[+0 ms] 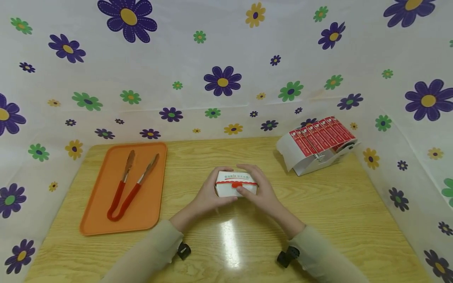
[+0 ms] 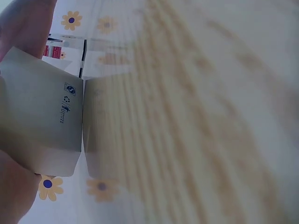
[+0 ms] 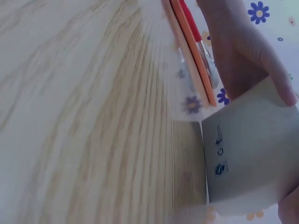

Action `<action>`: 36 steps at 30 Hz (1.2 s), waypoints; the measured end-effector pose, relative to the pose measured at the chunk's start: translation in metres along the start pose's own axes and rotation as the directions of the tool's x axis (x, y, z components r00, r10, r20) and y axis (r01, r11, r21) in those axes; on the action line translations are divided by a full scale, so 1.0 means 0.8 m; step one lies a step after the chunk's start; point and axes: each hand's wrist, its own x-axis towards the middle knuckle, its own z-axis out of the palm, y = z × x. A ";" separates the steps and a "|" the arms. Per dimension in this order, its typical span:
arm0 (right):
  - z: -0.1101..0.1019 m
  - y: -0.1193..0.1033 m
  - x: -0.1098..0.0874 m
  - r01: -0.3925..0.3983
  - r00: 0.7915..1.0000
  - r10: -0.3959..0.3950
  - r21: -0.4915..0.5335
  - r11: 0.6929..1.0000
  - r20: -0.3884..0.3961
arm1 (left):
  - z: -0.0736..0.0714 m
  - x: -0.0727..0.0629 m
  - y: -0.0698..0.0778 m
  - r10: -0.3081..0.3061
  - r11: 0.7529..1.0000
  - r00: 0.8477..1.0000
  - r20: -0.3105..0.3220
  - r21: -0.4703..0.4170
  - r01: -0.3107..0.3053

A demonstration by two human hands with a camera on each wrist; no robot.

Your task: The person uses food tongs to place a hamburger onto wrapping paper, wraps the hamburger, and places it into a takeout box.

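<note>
A small white paper box (image 1: 225, 191) with a red wavy lid edge and a red tab (image 1: 236, 184) rests on the wooden table. From the left, my left hand (image 1: 209, 193) grips it, thumb along the lower front edge. My right hand (image 1: 264, 193) grips the opposite side, its thumb at the red tab. The lid looks closed, with small print on top. In the left wrist view the box (image 2: 42, 112) shows a plain side with small printed symbols. The right wrist view shows that side of the box (image 3: 250, 154) too. Some fingers are hidden behind the box.
An orange tray (image 1: 152, 212) on the left bears tongs (image 1: 122, 196) with red handles. At the back right stands a white dispenser (image 1: 318, 163) with a row of red labels (image 1: 322, 135). Flower-patterned sheeting (image 1: 198, 59) surrounds the table (image 1: 318, 220) at the back and sides.
</note>
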 end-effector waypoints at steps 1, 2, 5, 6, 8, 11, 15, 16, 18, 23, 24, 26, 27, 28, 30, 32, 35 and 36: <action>0.002 -0.001 0.001 0.000 1.000 0.000 0.009 1.000 -0.011 | 0.000 0.000 0.000 -0.003 1.000 1.000 -0.001 -0.002 0.003; 0.004 -0.002 0.002 0.001 1.000 -0.001 0.014 1.000 -0.024 | 0.000 0.000 0.001 -0.005 1.000 1.000 -0.001 -0.008 0.005; 0.007 -0.001 0.004 -0.009 0.999 0.011 0.043 0.999 -0.049 | 0.000 0.000 0.002 -0.009 1.000 1.000 0.002 -0.016 0.009; 0.008 -0.001 0.004 -0.008 0.998 0.011 0.052 0.999 -0.055 | -0.001 0.000 0.003 -0.007 1.000 1.000 0.005 -0.016 0.007; 0.010 -0.001 0.004 -0.013 0.998 0.018 0.063 0.998 -0.063 | -0.001 -0.001 0.003 -0.004 1.000 1.000 0.013 -0.018 0.004; 0.012 -0.001 0.003 -0.013 0.997 0.018 0.064 0.998 -0.081 | -0.002 -0.001 0.003 0.001 1.000 1.000 0.028 -0.025 0.000; 0.015 0.001 0.003 0.005 0.995 0.001 0.054 0.999 -0.098 | -0.002 -0.002 0.003 0.001 0.999 0.999 0.044 -0.033 0.000; 0.015 0.001 0.002 0.009 0.995 -0.003 0.055 0.998 -0.100 | -0.002 -0.002 0.003 0.002 0.999 0.999 0.047 -0.036 0.000; 0.015 0.001 0.002 0.014 0.995 -0.008 0.056 0.998 -0.101 | -0.003 -0.003 0.002 0.002 0.999 0.999 0.050 -0.036 0.000; 0.015 -0.001 0.002 0.006 0.996 -0.001 0.057 0.998 -0.087 | -0.004 -0.002 0.002 0.005 1.000 0.999 0.047 -0.025 -0.004; 0.014 -0.001 0.002 0.005 0.996 -0.001 0.057 0.998 -0.084 | -0.004 -0.002 0.002 0.007 1.000 0.999 0.046 -0.020 -0.007; 0.014 0.000 0.003 0.009 0.997 -0.005 0.055 0.998 -0.079 | -0.004 -0.002 0.002 0.013 1.000 0.999 0.042 -0.009 -0.012; 0.014 0.000 0.004 0.011 0.997 -0.007 0.054 0.998 -0.077 | -0.004 -0.002 0.002 0.015 1.000 0.999 0.041 -0.007 -0.015; 0.014 0.000 0.004 0.016 0.997 -0.012 0.053 0.998 -0.077 | -0.005 -0.002 0.002 0.018 1.000 0.999 0.041 -0.004 -0.017; 0.013 0.001 0.004 0.031 0.997 -0.027 0.050 0.998 -0.075 | -0.004 -0.002 0.003 0.019 1.000 0.999 0.042 -0.003 -0.019; 0.013 0.003 0.005 0.054 0.996 -0.051 0.052 0.997 -0.069 | -0.004 -0.003 0.003 0.022 1.000 0.999 0.039 -0.001 -0.022; 0.011 0.007 0.004 0.079 0.996 -0.076 0.066 0.995 -0.055 | -0.004 -0.004 0.002 0.025 0.999 0.999 0.029 0.019 -0.026; 0.011 0.008 0.003 0.080 0.996 -0.077 0.069 0.994 -0.049 | -0.004 -0.004 0.002 0.033 0.999 0.999 0.025 0.034 -0.034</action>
